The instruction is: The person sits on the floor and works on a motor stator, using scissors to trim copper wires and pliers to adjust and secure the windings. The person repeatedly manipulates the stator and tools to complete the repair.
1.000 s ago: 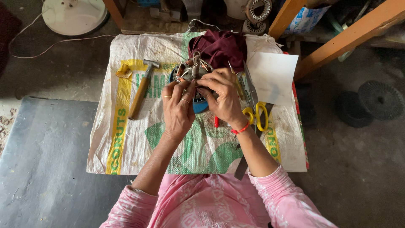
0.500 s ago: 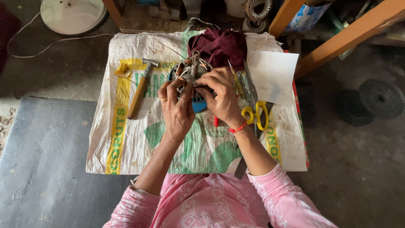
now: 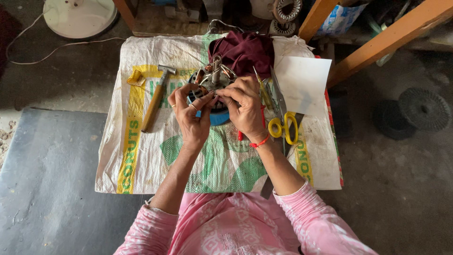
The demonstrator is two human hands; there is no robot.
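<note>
Left hand (image 3: pixel 191 118) and right hand (image 3: pixel 243 106) fingers pinch the motor stator (image 3: pixel 212 82); scissors (image 3: pixel 283 125) crowd right.

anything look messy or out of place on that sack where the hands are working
Nothing spilled or broken. Both hands, left hand and right hand, pinch at the motor stator, whose copper wire ends stick out loosely. The hammer lies slanted on the sack, and the yellow-handled scissors lie among other tools.

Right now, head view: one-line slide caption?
Both hands, left hand and right hand, work a motor stator on a woven sack.
</note>
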